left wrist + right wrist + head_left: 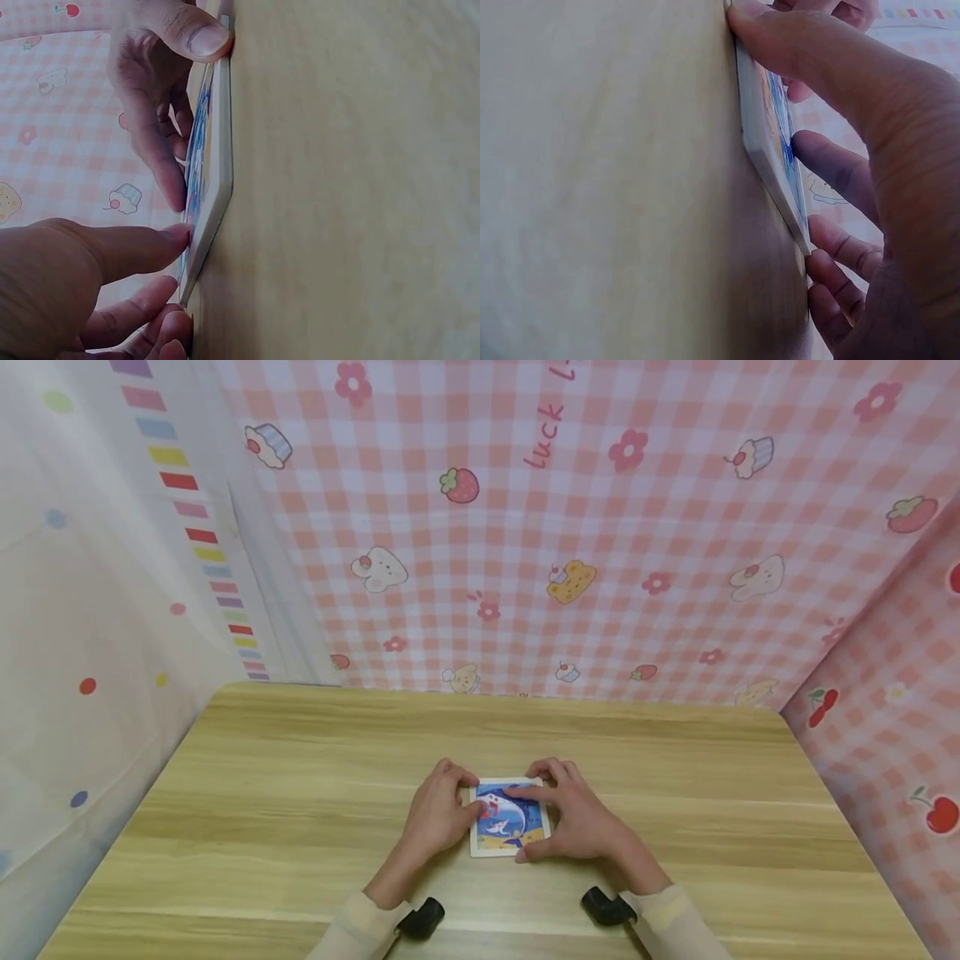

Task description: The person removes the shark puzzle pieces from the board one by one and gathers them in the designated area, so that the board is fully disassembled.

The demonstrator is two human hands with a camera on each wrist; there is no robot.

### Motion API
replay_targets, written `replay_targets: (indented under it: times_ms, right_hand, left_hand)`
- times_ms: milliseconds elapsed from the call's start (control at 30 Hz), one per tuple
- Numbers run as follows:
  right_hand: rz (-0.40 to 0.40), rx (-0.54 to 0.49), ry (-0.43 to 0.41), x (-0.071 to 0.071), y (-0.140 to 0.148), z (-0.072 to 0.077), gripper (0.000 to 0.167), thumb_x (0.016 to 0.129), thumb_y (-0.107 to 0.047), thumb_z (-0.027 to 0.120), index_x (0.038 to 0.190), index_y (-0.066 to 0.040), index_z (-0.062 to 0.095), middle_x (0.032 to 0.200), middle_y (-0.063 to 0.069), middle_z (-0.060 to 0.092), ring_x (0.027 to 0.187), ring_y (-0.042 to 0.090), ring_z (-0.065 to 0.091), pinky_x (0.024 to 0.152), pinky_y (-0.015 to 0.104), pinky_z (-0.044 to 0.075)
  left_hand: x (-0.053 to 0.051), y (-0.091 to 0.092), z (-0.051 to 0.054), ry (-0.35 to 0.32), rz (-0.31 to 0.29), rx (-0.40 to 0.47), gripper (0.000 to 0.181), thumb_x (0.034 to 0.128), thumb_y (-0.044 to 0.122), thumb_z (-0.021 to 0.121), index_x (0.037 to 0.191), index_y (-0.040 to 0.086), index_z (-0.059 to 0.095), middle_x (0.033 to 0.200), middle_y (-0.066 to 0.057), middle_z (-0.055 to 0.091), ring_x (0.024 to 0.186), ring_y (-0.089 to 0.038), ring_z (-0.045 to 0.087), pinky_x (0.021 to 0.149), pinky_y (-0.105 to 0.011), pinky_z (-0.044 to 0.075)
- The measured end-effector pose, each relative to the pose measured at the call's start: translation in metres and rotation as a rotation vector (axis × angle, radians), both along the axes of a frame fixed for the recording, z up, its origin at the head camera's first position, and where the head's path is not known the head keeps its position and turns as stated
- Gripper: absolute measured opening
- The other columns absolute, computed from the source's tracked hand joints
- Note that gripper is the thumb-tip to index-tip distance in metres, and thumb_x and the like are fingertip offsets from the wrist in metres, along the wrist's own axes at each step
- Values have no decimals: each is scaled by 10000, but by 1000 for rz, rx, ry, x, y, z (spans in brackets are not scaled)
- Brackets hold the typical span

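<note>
A small square picture board with a white border and a blue sea picture lies on the table in the head view. Its pale thick side edge shows in the left wrist view. My left hand holds the board's left side, thumb on the picture and fingers at the far left corner. Spanning the right side is my right hand, with the thumb at the near edge, the index finger on the picture and the other fingers by the far right corner. Parts of the picture are hidden under the fingers.
The wooden table extends around the board. Behind it hangs a pink checked cloth, with a white dotted cloth on the left and a cherry-print cloth on the right. Black wrist devices sit at both sleeves.
</note>
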State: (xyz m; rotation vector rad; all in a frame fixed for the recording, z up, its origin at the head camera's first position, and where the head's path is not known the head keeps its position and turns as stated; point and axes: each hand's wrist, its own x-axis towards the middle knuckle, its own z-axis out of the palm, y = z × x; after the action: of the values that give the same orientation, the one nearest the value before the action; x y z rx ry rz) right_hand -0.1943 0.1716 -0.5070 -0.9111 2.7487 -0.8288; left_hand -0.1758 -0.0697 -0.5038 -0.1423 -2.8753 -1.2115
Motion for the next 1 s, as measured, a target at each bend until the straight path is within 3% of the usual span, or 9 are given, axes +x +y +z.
replay_targets:
  times_ms: [400,733,1000]
  right_hand:
    - [2,-6,-2,0,1,0,790,635,-651,895,1349,-413,652,1414,-12,458,1224,188,367,1013,479,406]
    - [3,3,-2,-1,0,0,800,641,-650,892,1364,-423,636,1418,-22,446,1225,180,361,1013,480,408]
    - [6,31,-4,1,0,4,811,656,-647,884,1385,-402,626,1424,-12,444,1246,196,365,1025,504,420]
  left_hand:
    - [2,1,1,1,-14,36,275,836,141,831,1070,91,695,946,-21,579,738,-108,496,653,-253,399]
    - [-4,-4,-5,39,-19,312,230,789,-48,810,974,50,716,846,-56,666,687,-101,553,604,-203,467]
    - [-6,-16,0,-41,-60,409,135,863,-6,773,897,124,772,826,-37,730,724,-124,619,654,-226,505]
